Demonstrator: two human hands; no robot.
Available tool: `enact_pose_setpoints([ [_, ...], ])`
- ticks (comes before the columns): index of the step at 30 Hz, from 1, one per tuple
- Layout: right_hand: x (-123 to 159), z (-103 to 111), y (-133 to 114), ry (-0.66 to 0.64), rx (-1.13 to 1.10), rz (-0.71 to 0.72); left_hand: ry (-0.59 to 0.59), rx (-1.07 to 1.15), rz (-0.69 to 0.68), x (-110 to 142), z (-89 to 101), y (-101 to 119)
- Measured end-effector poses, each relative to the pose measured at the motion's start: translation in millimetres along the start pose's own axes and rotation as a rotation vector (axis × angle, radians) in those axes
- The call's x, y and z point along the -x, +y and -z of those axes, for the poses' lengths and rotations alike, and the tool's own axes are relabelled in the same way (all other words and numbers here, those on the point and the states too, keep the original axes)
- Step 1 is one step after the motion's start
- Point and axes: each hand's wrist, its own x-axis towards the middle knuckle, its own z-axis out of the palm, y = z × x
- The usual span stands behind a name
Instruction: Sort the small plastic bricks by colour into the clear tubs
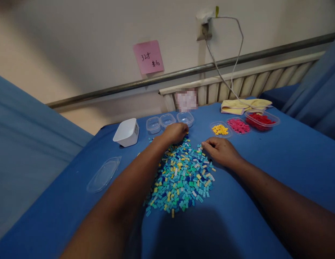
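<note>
A loose pile of small toy building bricks (183, 176) in blue, turquoise, green, yellow and white is spread over the blue cloth. My left hand (177, 133) reaches to the far edge of the pile, fingers curled and closed; a yellow speck shows at its fingertips, but what it holds is unclear. At the pile's right edge, my right hand (221, 150) has thumb and forefinger pinched together near a few loose bricks. Anything inside that pinch is too small to make out. Three small clear containers (167, 121) stand just beyond my left hand.
At the back right are a tub of yellow bricks (220, 130), a tub of pink bricks (238, 126), a box of red pieces (260, 121) and a yellow cloth (245, 105). A white box (126, 132) and clear lid (104, 175) lie left. A cable (217, 68) hangs behind.
</note>
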Motion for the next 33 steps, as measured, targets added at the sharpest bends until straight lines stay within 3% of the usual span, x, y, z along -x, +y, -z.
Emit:
enact_pose_setpoints([
  [4, 0.3, 1.3, -2.1, 0.004, -0.001, 0.012, -0.003, -0.029, 0.017, -10.6, -9.8, 9.5],
  [8, 0.0, 1.3, -1.0, 0.031, -0.012, 0.006, 0.003, 0.017, -0.006, -15.7, -3.7, 20.2],
  [11, -0.3, 0.3, 2.5, 0.062, -0.048, -0.006, 0.024, 0.094, -0.051, -30.1, 2.1, 40.0],
  [16, -0.8, -4.3, 10.8, 0.113, -0.169, -0.008, 0.138, 0.327, -0.09, -70.2, 3.0, 79.9],
  [19, -1.7, -6.9, 15.9, 0.116, -0.194, -0.012, 0.216, 0.524, -0.089, -75.7, 3.4, 84.9],
  [23, -2.8, -8.5, 20.4, 0.133, -0.163, -0.001, 0.197, 0.484, -0.047, -35.5, 13.0, 52.7],
  [28, -1.6, -10.1, 21.2, 0.124, -0.11, -0.001, 0.007, 0.255, 0.074, 57.5, 14.6, 0.0],
  [30, -0.7, -10.5, 21.0, 0.113, -0.1, -0.006, -0.076, 0.176, 0.139, 91.5, 3.6, 0.0],
  [33, 1.0, -10.1, 20.8, 0.098, -0.082, -0.002, -0.153, 0.167, 0.13, 129.4, -16.6, 29.7],
])
